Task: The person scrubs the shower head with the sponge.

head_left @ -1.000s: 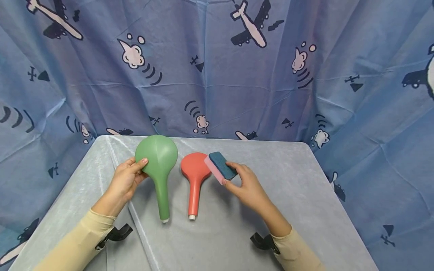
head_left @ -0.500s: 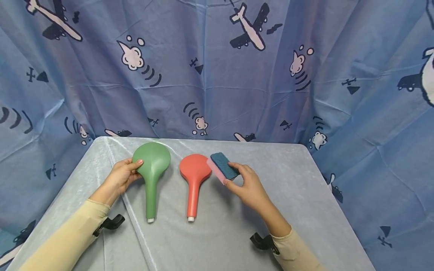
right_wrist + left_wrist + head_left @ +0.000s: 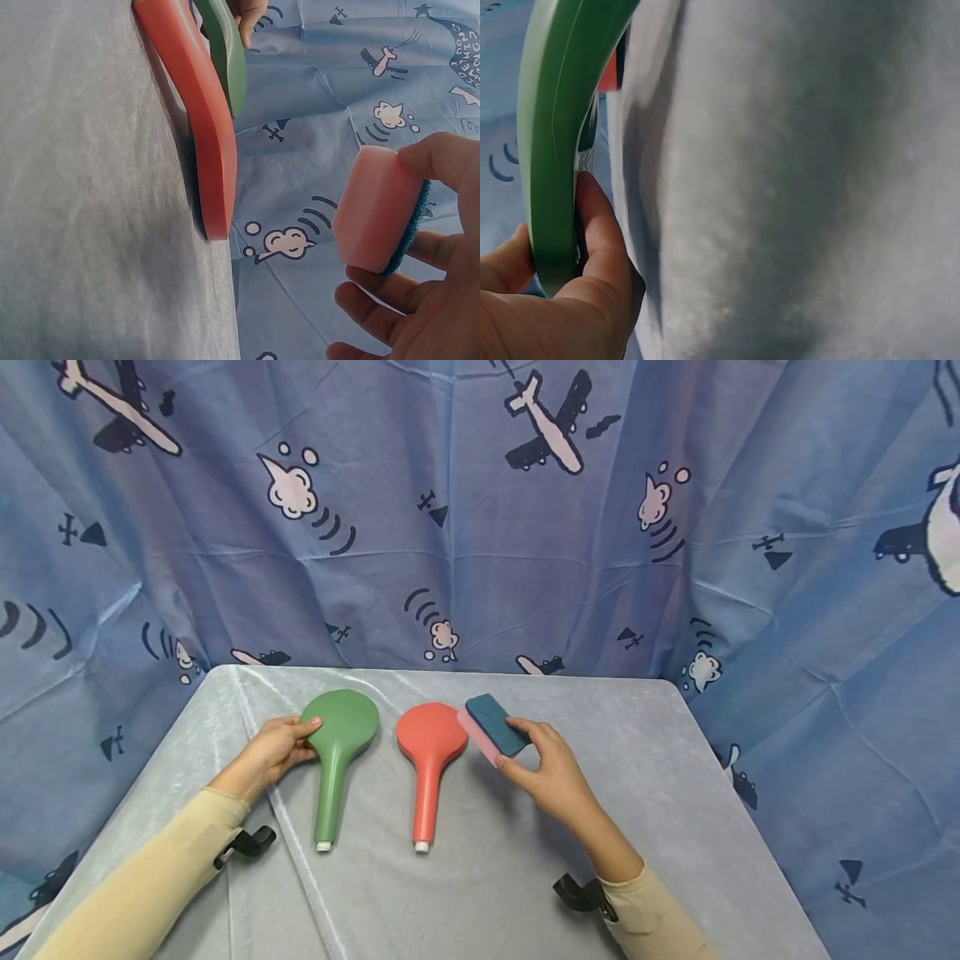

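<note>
My left hand (image 3: 279, 750) pinches the left rim of a green shower head (image 3: 341, 727), thumb on its face and fingers behind. Its handle points toward me; whether it lies fully on the table I cannot tell. Beside it, on its right, a red shower head (image 3: 431, 731) lies on the table with its handle the same way. My right hand (image 3: 551, 768) grips a sponge (image 3: 491, 727), pink foam with a dark teal scouring side, held just right of the red head. In the right wrist view the sponge (image 3: 379, 210) sits between thumb and fingers, apart from the red shower head (image 3: 214, 150).
A grey cloth covers the table (image 3: 465, 893), with a raised crease (image 3: 296, 852) running down its left side. Behind and around hangs a blue curtain (image 3: 375, 527) printed with planes and clouds. Black wrist mounts (image 3: 251, 843) sit under both sleeves.
The green shower head has come down toward the table and its handle has swung left, my left hand moving with it. My right hand and the sponge have barely moved.
</note>
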The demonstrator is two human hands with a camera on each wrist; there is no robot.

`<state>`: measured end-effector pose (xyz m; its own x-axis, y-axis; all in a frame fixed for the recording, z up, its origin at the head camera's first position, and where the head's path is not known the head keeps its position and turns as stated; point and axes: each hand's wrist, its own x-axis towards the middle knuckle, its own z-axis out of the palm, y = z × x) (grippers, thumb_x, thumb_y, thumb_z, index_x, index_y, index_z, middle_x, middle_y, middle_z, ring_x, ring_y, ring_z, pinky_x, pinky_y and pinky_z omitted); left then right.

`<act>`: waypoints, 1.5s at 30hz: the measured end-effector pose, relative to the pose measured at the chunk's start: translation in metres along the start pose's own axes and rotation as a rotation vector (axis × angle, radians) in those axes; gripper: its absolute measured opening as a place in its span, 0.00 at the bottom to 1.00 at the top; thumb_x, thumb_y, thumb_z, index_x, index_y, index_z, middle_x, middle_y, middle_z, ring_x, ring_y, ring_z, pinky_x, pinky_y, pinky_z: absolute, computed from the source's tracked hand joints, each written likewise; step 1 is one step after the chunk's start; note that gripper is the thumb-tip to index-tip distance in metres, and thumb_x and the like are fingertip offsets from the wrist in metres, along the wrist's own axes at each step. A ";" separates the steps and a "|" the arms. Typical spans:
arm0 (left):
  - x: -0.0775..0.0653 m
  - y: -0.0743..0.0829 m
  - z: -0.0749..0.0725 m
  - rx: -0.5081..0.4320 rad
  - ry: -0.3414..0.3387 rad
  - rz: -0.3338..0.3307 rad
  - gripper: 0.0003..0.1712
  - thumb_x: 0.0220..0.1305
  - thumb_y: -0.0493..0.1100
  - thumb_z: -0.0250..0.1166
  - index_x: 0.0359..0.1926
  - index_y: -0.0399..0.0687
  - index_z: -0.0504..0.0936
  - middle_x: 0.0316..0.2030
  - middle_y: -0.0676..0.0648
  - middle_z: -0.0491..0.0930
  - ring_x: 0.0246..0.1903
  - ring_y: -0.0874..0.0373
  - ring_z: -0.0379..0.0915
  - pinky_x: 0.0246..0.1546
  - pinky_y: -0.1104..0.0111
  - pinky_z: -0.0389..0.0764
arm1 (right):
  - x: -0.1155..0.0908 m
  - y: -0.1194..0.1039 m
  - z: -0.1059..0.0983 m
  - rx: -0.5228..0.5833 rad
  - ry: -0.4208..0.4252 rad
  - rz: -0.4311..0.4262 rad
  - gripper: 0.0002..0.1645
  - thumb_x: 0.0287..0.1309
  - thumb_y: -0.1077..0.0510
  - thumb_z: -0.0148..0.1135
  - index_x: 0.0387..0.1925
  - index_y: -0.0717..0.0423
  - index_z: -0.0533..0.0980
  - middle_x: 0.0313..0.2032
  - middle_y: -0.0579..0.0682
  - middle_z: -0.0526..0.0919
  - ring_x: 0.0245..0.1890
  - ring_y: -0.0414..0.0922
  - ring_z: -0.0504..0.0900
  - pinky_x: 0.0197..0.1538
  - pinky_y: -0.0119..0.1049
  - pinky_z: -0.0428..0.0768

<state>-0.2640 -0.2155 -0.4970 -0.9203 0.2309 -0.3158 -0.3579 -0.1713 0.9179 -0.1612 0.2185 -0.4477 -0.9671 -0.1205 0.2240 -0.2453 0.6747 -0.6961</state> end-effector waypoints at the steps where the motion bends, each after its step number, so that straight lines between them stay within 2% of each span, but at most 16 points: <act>1: 0.001 -0.001 0.000 0.006 -0.001 -0.005 0.05 0.78 0.37 0.55 0.43 0.40 0.75 0.29 0.52 0.84 0.33 0.63 0.83 0.39 0.69 0.87 | 0.000 0.000 0.000 0.000 -0.002 0.002 0.38 0.60 0.41 0.71 0.69 0.43 0.72 0.64 0.51 0.76 0.64 0.51 0.73 0.64 0.55 0.74; 6: 0.007 -0.003 0.000 0.025 -0.011 -0.027 0.06 0.78 0.38 0.55 0.41 0.41 0.75 0.29 0.52 0.84 0.32 0.63 0.82 0.38 0.69 0.86 | 0.000 0.000 -0.001 -0.001 -0.002 0.002 0.39 0.60 0.40 0.72 0.70 0.43 0.72 0.64 0.51 0.76 0.64 0.51 0.74 0.64 0.54 0.75; 13: 0.014 0.001 0.000 0.036 -0.029 -0.055 0.06 0.78 0.39 0.55 0.45 0.39 0.73 0.31 0.52 0.85 0.33 0.63 0.83 0.39 0.68 0.87 | 0.000 0.001 -0.003 -0.010 0.001 0.001 0.38 0.60 0.41 0.71 0.70 0.43 0.71 0.64 0.51 0.75 0.64 0.51 0.73 0.63 0.55 0.75; 18: 0.012 0.002 -0.003 0.077 0.006 -0.068 0.06 0.78 0.39 0.56 0.42 0.41 0.76 0.30 0.53 0.85 0.31 0.63 0.83 0.37 0.70 0.87 | 0.001 -0.001 -0.003 -0.001 0.001 -0.013 0.39 0.60 0.40 0.71 0.70 0.43 0.71 0.64 0.51 0.76 0.64 0.50 0.74 0.64 0.54 0.75; 20: 0.010 0.002 -0.005 0.097 0.036 -0.077 0.07 0.78 0.40 0.57 0.45 0.38 0.75 0.29 0.53 0.84 0.30 0.64 0.83 0.36 0.70 0.87 | 0.001 -0.001 -0.002 0.004 0.003 -0.017 0.39 0.60 0.40 0.72 0.69 0.43 0.72 0.64 0.51 0.76 0.64 0.50 0.74 0.64 0.54 0.75; 22: 0.008 0.002 -0.006 0.124 0.067 -0.084 0.13 0.77 0.40 0.58 0.52 0.32 0.72 0.29 0.53 0.84 0.29 0.64 0.83 0.36 0.70 0.87 | 0.001 -0.001 -0.002 0.008 0.003 -0.021 0.39 0.60 0.40 0.72 0.69 0.43 0.72 0.64 0.51 0.76 0.64 0.50 0.74 0.64 0.54 0.75; 26: 0.002 0.003 -0.006 0.244 0.132 -0.082 0.35 0.75 0.41 0.62 0.68 0.19 0.59 0.30 0.51 0.82 0.27 0.65 0.83 0.38 0.68 0.88 | 0.002 -0.002 0.000 0.012 0.003 -0.024 0.39 0.60 0.40 0.72 0.69 0.43 0.72 0.64 0.51 0.76 0.64 0.50 0.73 0.64 0.55 0.75; 29: -0.003 0.006 -0.004 0.377 0.162 -0.069 0.44 0.74 0.42 0.63 0.72 0.16 0.51 0.35 0.48 0.81 0.29 0.66 0.83 0.40 0.66 0.88 | 0.002 -0.001 0.001 0.010 0.000 -0.026 0.39 0.60 0.39 0.71 0.69 0.43 0.72 0.65 0.50 0.76 0.65 0.50 0.73 0.64 0.55 0.75; 32: -0.010 0.011 0.003 0.520 0.180 -0.055 0.46 0.73 0.44 0.65 0.72 0.16 0.50 0.43 0.40 0.80 0.34 0.63 0.81 0.42 0.65 0.88 | 0.003 0.000 0.002 0.006 -0.001 -0.028 0.39 0.60 0.38 0.71 0.69 0.43 0.72 0.65 0.50 0.76 0.64 0.50 0.73 0.64 0.55 0.75; 35: -0.019 0.017 0.011 0.647 0.187 -0.043 0.47 0.71 0.45 0.66 0.72 0.16 0.52 0.54 0.29 0.76 0.44 0.53 0.80 0.44 0.62 0.88 | 0.003 0.001 0.003 0.013 0.003 -0.027 0.38 0.60 0.39 0.71 0.69 0.43 0.72 0.65 0.50 0.76 0.64 0.50 0.74 0.64 0.55 0.75; 40: -0.036 0.022 0.025 0.749 0.165 -0.033 0.47 0.72 0.47 0.65 0.73 0.18 0.52 0.68 0.21 0.61 0.62 0.34 0.69 0.56 0.49 0.82 | 0.004 0.002 0.003 0.018 0.002 -0.038 0.38 0.60 0.40 0.72 0.69 0.44 0.72 0.65 0.50 0.76 0.64 0.50 0.74 0.64 0.55 0.75; 42: -0.042 0.022 0.030 0.821 0.175 0.019 0.46 0.72 0.48 0.65 0.73 0.19 0.54 0.70 0.21 0.59 0.66 0.30 0.65 0.61 0.44 0.76 | 0.004 0.003 0.003 0.015 0.001 -0.040 0.38 0.60 0.39 0.72 0.69 0.44 0.72 0.65 0.50 0.76 0.64 0.50 0.74 0.64 0.54 0.75; 45: -0.048 0.023 0.043 0.943 0.226 0.153 0.44 0.70 0.49 0.66 0.72 0.23 0.59 0.69 0.21 0.61 0.67 0.27 0.62 0.65 0.40 0.70 | 0.004 0.005 0.002 0.010 0.007 -0.046 0.38 0.60 0.40 0.72 0.69 0.44 0.72 0.65 0.50 0.76 0.64 0.50 0.74 0.64 0.54 0.75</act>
<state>-0.2212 -0.1889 -0.4504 -0.9900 0.0641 -0.1257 -0.0500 0.6737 0.7373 -0.1666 0.2198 -0.4515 -0.9544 -0.1461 0.2603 -0.2899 0.6615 -0.6916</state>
